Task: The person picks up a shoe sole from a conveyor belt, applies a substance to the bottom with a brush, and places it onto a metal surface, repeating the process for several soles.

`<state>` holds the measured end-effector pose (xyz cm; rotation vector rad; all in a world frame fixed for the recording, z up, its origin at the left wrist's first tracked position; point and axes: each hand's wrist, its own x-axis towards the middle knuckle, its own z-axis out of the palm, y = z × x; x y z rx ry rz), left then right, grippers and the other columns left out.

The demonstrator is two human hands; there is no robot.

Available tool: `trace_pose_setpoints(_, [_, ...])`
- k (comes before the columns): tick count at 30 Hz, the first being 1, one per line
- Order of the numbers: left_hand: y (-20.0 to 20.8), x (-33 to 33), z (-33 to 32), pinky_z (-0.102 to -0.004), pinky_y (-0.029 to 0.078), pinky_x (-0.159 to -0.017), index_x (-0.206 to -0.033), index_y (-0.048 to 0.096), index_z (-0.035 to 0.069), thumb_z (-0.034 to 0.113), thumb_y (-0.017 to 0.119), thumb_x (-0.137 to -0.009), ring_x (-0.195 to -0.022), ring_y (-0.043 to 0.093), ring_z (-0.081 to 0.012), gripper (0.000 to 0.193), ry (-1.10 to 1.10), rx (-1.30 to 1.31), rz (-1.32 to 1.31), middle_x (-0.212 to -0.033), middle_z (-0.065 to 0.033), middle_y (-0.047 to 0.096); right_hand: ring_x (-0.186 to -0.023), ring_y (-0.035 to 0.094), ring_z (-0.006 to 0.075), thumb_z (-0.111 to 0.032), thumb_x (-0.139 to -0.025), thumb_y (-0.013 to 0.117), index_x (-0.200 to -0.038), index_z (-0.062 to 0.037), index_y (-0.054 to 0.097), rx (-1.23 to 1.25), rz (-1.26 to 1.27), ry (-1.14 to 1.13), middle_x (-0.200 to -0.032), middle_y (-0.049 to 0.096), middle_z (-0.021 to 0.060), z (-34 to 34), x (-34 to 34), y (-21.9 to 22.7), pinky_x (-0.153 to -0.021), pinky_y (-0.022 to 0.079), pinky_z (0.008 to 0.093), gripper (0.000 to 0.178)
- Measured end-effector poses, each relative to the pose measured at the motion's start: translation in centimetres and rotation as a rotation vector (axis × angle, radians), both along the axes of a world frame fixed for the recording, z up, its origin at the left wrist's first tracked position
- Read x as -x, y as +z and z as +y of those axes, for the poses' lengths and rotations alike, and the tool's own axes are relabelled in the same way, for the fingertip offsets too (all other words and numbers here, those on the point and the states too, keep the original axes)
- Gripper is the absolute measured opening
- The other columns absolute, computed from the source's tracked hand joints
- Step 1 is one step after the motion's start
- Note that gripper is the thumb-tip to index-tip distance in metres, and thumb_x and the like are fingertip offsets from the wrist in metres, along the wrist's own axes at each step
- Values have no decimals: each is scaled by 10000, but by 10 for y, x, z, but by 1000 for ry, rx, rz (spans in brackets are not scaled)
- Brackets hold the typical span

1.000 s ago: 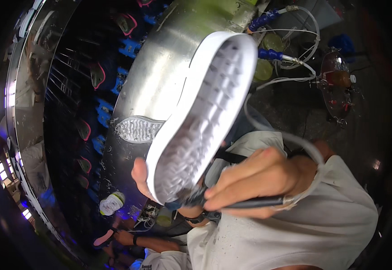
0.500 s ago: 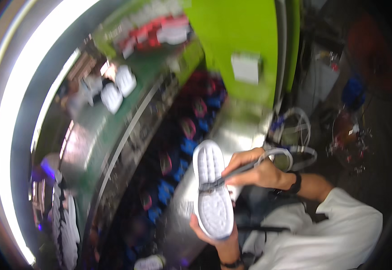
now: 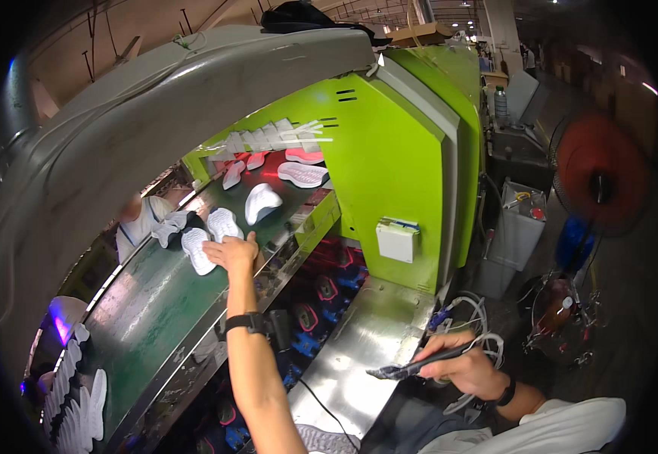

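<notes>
The person's left hand (image 3: 232, 253) stretches over a green conveyor belt (image 3: 147, 318), its fingers extended and its thumb spread away from them, with no closed grip. Its fingertips lie over the edge of a white sole (image 3: 196, 253); whether they press on it cannot be told. Just beyond the fingers lies a second white sole (image 3: 224, 225), and farther off, ahead and to the right of the hand, a curved white sole (image 3: 262, 203) stands tilted on the belt. Well to the near left of this hand, more pale soles (image 3: 79, 416) sit in a row.

The right hand (image 3: 465, 368), lower and well apart, has its fingers closed around the handle of a black brush (image 3: 406, 370), whose bristles point left over a shiny metal surface (image 3: 344, 356). Pale hoses (image 3: 488, 318) loop just beyond that hand. Ahead of it rises a green machine panel (image 3: 389, 166), and a red fan (image 3: 600, 178) stands farther off to its right.
</notes>
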<state>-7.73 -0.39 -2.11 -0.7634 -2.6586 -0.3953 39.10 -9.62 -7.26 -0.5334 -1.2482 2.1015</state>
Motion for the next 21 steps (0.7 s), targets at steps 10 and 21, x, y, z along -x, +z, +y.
trace_pose_setpoints(10, [-2, -161, -126, -518, 408, -1006, -1313, 425, -103, 238, 735, -728, -1146, 521, -459, 745, -403, -585, 92, -1195, -327, 531, -778, 640, 145, 50, -745, 774, -985, 51, 698, 265, 27, 95, -896, 689, 99, -17, -23, -60, -727, 499, 241, 253])
trace_pose_setpoints(21, [-190, -368, -361, -587, 501, -1009, -1455, 351, 9, -67, 576, -841, -1222, 571, -460, 658, 156, -1320, -1980, -1320, -222, 554, -815, 670, 132, 78, -726, 786, -965, 24, 733, -241, -283, 106, -943, 704, 85, -41, -10, -83, -714, 513, 231, 251])
